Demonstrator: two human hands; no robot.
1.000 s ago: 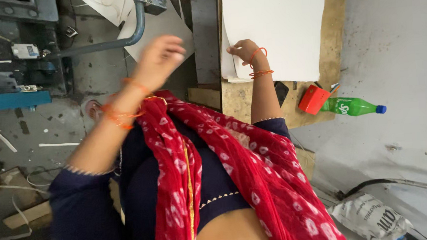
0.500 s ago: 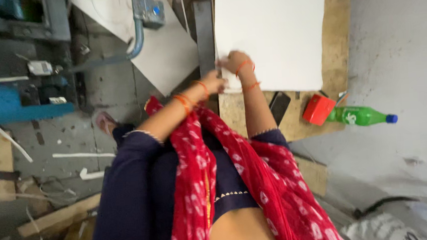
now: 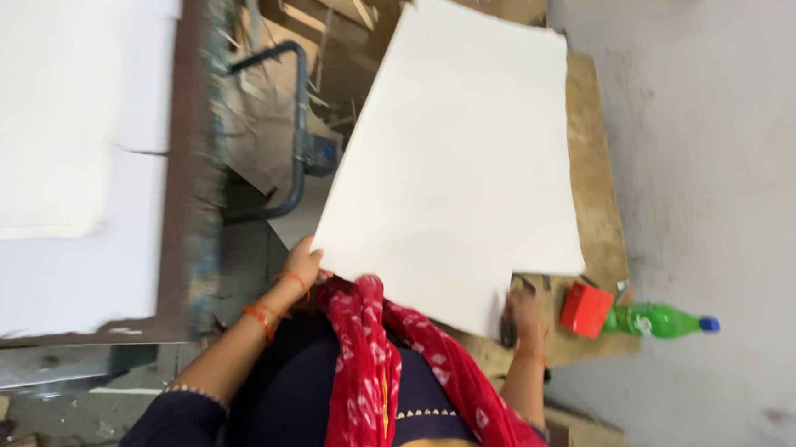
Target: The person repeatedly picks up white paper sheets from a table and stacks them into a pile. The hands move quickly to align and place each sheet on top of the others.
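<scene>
A large white sheet (image 3: 458, 155) is lifted and tilted in front of me, covering most of the wooden board (image 3: 599, 202) beneath it. My left hand (image 3: 302, 263) grips the sheet's near left edge, with orange bangles on the wrist. My right hand (image 3: 525, 315) is at the sheet's near right corner and looks closed on it, though it is blurred. A dark flat object (image 3: 508, 334) lies just beside that hand. A red patterned scarf (image 3: 370, 372) hangs down my front.
A table with white boards (image 3: 55, 180) and a dark worn edge stands at the left. A bent grey pipe (image 3: 300, 119) and scrap cardboard sit behind the sheet. A red box (image 3: 586, 309) and a green bottle (image 3: 657, 320) lie on the board's near right corner, by the grey floor (image 3: 727, 185).
Both hands went from reaching to the near edge of the sheet to lifting it up and leftward. The view has swung so the white-topped table now fills the left.
</scene>
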